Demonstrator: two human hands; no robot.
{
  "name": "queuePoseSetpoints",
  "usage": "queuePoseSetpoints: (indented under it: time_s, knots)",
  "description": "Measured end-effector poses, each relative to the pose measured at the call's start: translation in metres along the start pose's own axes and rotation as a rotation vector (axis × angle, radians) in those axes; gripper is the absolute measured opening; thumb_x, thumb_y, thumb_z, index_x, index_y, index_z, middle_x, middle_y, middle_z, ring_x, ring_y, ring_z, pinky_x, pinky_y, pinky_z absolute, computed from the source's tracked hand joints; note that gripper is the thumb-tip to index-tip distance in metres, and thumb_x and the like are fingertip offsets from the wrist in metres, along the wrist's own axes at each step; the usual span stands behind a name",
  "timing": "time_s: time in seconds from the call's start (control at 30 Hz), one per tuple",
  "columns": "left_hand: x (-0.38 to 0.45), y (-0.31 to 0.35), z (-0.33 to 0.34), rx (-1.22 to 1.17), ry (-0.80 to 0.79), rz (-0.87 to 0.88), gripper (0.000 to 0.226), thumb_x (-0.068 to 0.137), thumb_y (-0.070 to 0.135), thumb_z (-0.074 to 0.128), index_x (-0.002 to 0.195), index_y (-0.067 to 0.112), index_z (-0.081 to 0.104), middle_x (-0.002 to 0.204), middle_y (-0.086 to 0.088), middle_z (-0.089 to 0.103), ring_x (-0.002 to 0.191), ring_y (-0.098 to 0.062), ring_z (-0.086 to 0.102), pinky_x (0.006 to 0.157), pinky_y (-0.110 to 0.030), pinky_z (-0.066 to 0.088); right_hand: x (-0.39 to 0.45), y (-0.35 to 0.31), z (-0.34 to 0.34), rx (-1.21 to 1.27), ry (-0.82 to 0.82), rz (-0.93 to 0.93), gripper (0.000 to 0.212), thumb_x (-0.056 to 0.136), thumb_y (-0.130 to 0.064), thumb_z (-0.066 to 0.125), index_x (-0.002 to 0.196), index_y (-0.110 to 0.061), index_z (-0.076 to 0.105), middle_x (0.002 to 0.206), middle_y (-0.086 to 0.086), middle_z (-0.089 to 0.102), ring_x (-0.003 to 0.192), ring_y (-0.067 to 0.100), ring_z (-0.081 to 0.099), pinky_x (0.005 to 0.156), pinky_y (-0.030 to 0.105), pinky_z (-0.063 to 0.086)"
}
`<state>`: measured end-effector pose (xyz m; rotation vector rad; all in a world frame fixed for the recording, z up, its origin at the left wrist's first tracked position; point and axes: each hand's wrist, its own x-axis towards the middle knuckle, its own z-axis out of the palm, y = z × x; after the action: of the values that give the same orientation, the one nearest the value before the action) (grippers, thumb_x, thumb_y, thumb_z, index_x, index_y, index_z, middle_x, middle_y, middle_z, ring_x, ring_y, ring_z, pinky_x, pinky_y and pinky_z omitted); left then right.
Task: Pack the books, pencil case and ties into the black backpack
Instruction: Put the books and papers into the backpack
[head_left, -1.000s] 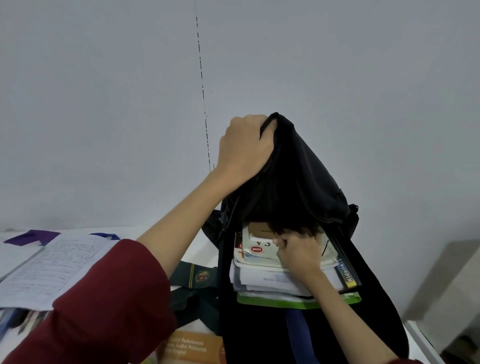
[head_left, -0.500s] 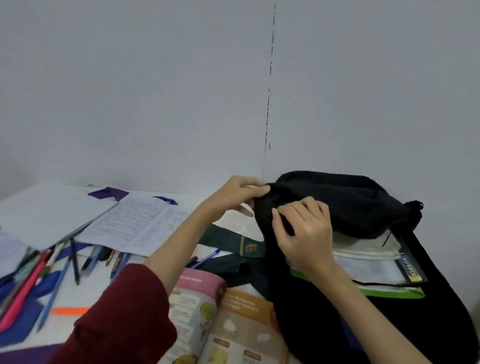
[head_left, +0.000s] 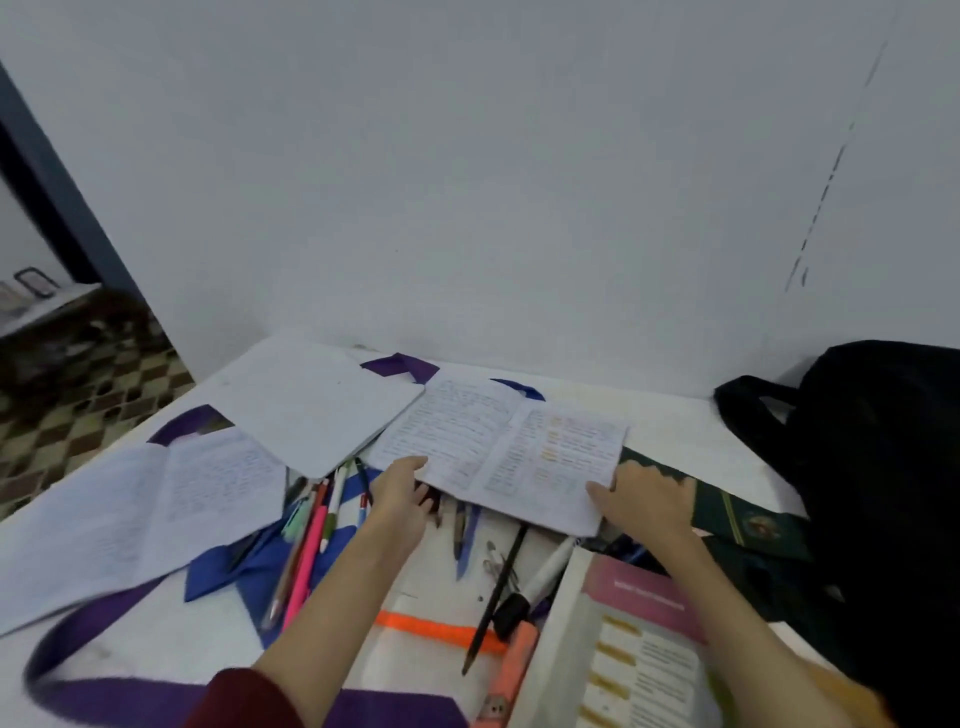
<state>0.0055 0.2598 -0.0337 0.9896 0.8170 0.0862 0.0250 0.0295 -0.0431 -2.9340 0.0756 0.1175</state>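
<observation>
An open handwritten notebook (head_left: 498, 452) lies in the middle of the white table (head_left: 675, 431). My left hand (head_left: 402, 491) pinches its lower left edge, thumb on the page. My right hand (head_left: 649, 499) grips its lower right corner. The black backpack (head_left: 883, 467) slumps at the right edge, apart from both hands. A dark green tie (head_left: 743, 519) lies between the notebook and the backpack. A purple tie (head_left: 104, 691) and a blue tie (head_left: 249, 566) lie at the front left. A pale pouch with an orange zip strip (head_left: 436, 629) lies near me.
Two more notebooks, one open (head_left: 130, 514) and one plain (head_left: 311, 410), cover the left of the table. Several loose pens and pencils (head_left: 311, 545) lie scattered under my arms. An open printed textbook (head_left: 639, 649) sits front right. The wall stands directly behind the table.
Both hands have let go of the backpack and moved left onto the open notebook. My view has swung left, so the backpack now sits at the right edge.
</observation>
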Motion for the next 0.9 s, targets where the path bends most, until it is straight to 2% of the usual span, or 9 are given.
queuePoseSetpoints:
  time_s: [0.07, 0.2, 0.33, 0.47, 0.53, 0.63, 0.7, 0.77, 0.9]
  knots:
    - [0.011, 0.003, 0.0, -0.049, -0.01, -0.038, 0.037, 0.092, 0.004, 0.049, 0.129, 0.004, 0.047, 0.133, -0.015, 0.051, 0.121, -0.025, 0.05, 0.095, -0.033, 0.039, 0.006, -0.006, 0.007, 0.079, -0.012, 0.083, 0.037, 0.094, -0.049, 0.042, 0.097, -0.015, 0.055, 0.099, 0.002, 0.059, 0.101, 0.025, 0.057, 0.101, 0.04, 0.03]
    - [0.031, 0.005, 0.0, 0.002, -0.113, 0.033, 0.029, 0.09, -0.001, 0.051, 0.117, 0.007, 0.056, 0.099, -0.008, 0.065, 0.075, -0.013, 0.057, 0.066, -0.024, 0.047, 0.019, -0.009, 0.017, 0.384, -0.014, 0.255, 0.032, 0.085, -0.042, 0.057, 0.078, -0.011, 0.056, 0.076, 0.001, 0.061, 0.079, 0.023, 0.059, 0.078, 0.034, 0.041]
    - [0.022, 0.007, 0.008, 0.412, -0.318, 0.421, 0.03, 0.092, -0.002, 0.051, 0.114, 0.018, 0.054, 0.092, 0.002, 0.061, 0.081, -0.011, 0.055, 0.063, -0.015, 0.046, 0.025, -0.01, 0.013, 0.633, 0.039, 0.325, 0.016, 0.085, -0.019, 0.06, 0.076, -0.009, 0.052, 0.076, 0.006, 0.058, 0.072, 0.022, 0.053, 0.064, 0.03, 0.038]
    - [0.028, 0.014, 0.008, 0.859, -0.665, 0.69, 0.035, 0.089, -0.003, 0.051, 0.109, 0.025, 0.059, 0.098, 0.01, 0.061, 0.092, -0.01, 0.058, 0.072, -0.008, 0.045, 0.028, -0.02, 0.005, 1.368, -0.001, 0.406, 0.007, 0.094, -0.01, 0.05, 0.092, -0.003, 0.05, 0.096, 0.016, 0.059, 0.081, 0.026, 0.054, 0.064, 0.034, 0.045]
    - [0.038, 0.018, 0.013, 1.046, -0.754, 0.688, 0.039, 0.09, -0.001, 0.047, 0.113, 0.027, 0.062, 0.109, 0.01, 0.058, 0.103, -0.01, 0.055, 0.083, -0.014, 0.043, 0.026, -0.022, -0.001, 1.559, -0.115, 0.418, 0.031, 0.099, -0.028, 0.043, 0.106, -0.001, 0.056, 0.098, 0.015, 0.064, 0.083, 0.028, 0.06, 0.059, 0.034, 0.05]
    - [0.056, 0.018, 0.025, 1.318, -0.712, 0.699, 0.03, 0.097, 0.017, 0.045, 0.123, 0.019, 0.06, 0.118, 0.005, 0.058, 0.101, -0.012, 0.054, 0.08, -0.017, 0.043, 0.024, -0.027, -0.004, 1.481, -0.189, 0.431, 0.045, 0.096, -0.05, 0.042, 0.105, -0.01, 0.062, 0.102, 0.014, 0.067, 0.09, 0.028, 0.063, 0.068, 0.036, 0.053]
    - [0.061, 0.014, 0.034, 1.362, -0.662, 0.624, 0.036, 0.095, 0.024, 0.049, 0.13, 0.016, 0.049, 0.121, -0.004, 0.057, 0.099, -0.015, 0.056, 0.077, -0.022, 0.045, 0.024, -0.031, 0.002, 1.421, -0.137, 0.458, 0.022, 0.095, -0.022, 0.054, 0.108, -0.006, 0.06, 0.11, 0.017, 0.066, 0.09, 0.028, 0.062, 0.074, 0.038, 0.053]
    - [0.061, 0.012, 0.043, 1.26, -0.597, 0.555, 0.045, 0.089, 0.021, 0.06, 0.131, 0.013, 0.045, 0.111, -0.006, 0.054, 0.087, -0.013, 0.055, 0.064, -0.018, 0.044, 0.022, -0.032, 0.004, 1.427, -0.07, 0.495, 0.021, 0.09, 0.003, 0.049, 0.109, -0.005, 0.055, 0.111, 0.018, 0.063, 0.088, 0.028, 0.06, 0.072, 0.039, 0.052]
    - [0.05, 0.031, 0.057, 0.825, -0.662, 0.249, 0.033, 0.087, 0.006, 0.064, 0.117, -0.007, 0.058, 0.107, -0.014, 0.065, 0.093, -0.027, 0.063, 0.077, -0.032, 0.053, 0.007, -0.024, -0.018, 1.538, -0.083, 0.356, 0.027, 0.088, 0.01, 0.046, 0.105, -0.012, 0.049, 0.104, 0.017, 0.065, 0.085, 0.029, 0.064, 0.059, 0.036, 0.054]
